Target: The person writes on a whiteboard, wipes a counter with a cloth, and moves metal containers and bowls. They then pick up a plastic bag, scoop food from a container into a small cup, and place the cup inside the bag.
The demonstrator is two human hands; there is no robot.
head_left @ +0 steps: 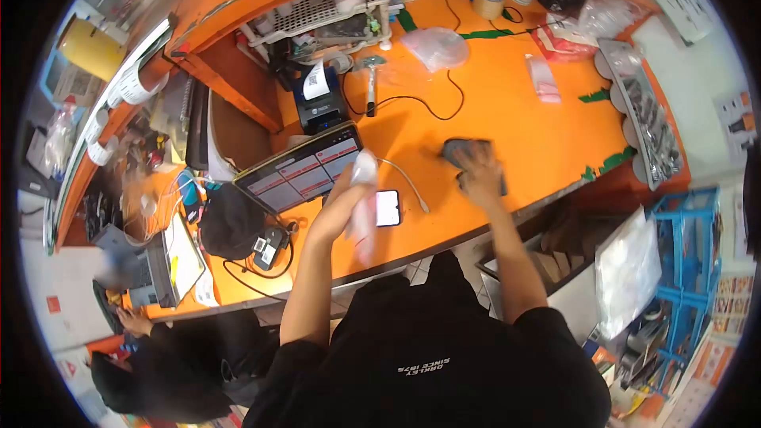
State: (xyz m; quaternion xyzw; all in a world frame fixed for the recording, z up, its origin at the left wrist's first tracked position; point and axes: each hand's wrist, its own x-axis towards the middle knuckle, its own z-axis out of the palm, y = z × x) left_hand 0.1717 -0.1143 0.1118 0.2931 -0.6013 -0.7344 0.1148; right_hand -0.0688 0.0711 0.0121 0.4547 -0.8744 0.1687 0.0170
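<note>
My left hand [346, 204] is closed around a blurred, whitish-pink, bottle-shaped thing [365, 242], held upright above the front of the orange table. Just to its right, a phone with a lit white screen [388, 208] lies on the table. A white cable [412, 189] curves beside it. Further right, my right hand [481, 172] presses down on a dark grey, cloth-like piece [457, 150], which shows on both sides of the fingers. Motion smears this hand, and the piece's exact kind cannot be made out.
A tablet [305, 170] with red-and-white panels stands left, before a receipt printer [319, 103]. Behind lie a scraper-like tool [371, 91] and a clear plastic bag [436, 47]. A grey tray [642, 111] edges the right. Another person's hand [135, 322] is at the far left.
</note>
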